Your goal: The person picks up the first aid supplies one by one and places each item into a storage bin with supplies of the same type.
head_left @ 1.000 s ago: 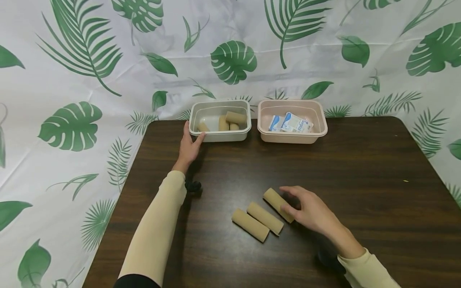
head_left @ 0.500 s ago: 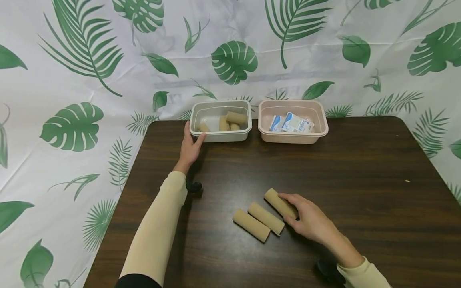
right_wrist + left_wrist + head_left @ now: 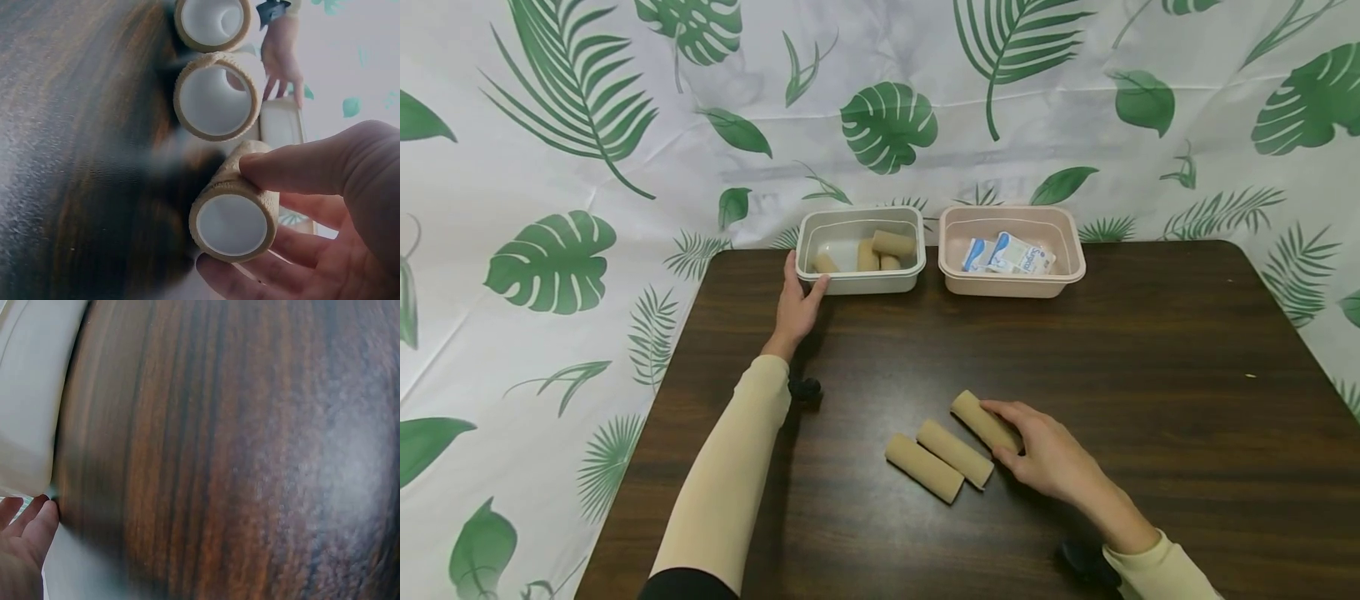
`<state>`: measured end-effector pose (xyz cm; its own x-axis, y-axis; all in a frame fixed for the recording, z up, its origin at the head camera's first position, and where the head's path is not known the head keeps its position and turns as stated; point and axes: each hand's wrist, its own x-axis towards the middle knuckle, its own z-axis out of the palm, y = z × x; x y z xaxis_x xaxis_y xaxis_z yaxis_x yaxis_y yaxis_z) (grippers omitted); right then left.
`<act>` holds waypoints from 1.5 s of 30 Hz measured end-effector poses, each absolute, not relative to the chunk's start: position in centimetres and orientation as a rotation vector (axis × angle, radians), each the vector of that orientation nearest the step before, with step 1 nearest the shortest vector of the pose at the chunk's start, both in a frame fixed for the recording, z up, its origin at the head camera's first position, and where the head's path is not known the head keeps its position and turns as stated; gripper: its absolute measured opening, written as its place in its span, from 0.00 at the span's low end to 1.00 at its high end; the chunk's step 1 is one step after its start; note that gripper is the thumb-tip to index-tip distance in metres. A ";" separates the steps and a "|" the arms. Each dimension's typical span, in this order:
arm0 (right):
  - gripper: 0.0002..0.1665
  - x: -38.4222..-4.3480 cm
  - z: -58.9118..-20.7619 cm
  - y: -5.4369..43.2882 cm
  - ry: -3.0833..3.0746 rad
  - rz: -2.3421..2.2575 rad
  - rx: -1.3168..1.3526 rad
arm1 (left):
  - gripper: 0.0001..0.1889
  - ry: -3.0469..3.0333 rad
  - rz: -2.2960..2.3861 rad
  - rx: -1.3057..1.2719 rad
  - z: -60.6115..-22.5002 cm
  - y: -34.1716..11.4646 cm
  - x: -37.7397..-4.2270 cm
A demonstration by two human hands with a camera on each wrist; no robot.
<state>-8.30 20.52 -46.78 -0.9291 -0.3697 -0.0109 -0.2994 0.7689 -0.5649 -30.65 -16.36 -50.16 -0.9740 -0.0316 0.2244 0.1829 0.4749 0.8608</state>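
Observation:
Three tan rolls, which look like bandage rolls, lie at a slant on the dark table. My right hand (image 3: 1048, 454) grips the rightmost bandage roll (image 3: 981, 419), thumb on one side and fingers on the other. In the right wrist view its near end shows a white hollow core (image 3: 231, 225). Just left of it lie the middle roll (image 3: 955, 454) and the left roll (image 3: 923, 468), close together. At the back, my left hand (image 3: 795, 312) touches the left front corner of a pale grey-green bin (image 3: 872, 285), its fingers fairly straight. Several tan rolls (image 3: 891, 244) lie inside that bin.
A pink bin (image 3: 1011, 286) stands right of the grey-green one, holding white-and-blue packets (image 3: 1018, 254). Behind both hangs a leaf-printed cloth (image 3: 880, 50). A small pale scrap (image 3: 1251, 376) lies on the table (image 3: 1150, 350) at the right.
My right hand has closed its thumb and fingers round the rightmost bandage roll, which has shifted slightly. The left hand stays at the bin's corner.

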 end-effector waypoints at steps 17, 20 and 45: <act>0.32 -9.3 -45.5 20.8 2.850 -0.844 -0.481 | 0.43 -2.569 -1.467 -0.098 -50.1 -16.3 -30.5; 0.32 -9.6 -45.3 20.8 2.860 -0.845 -0.490 | 0.43 -2.568 -1.468 -0.097 -50.1 -16.3 -30.5; 0.26 -17.0 -43.4 17.9 2.924 -1.023 -0.812 | 0.43 -2.569 -1.454 -0.098 -50.1 -16.4 -30.5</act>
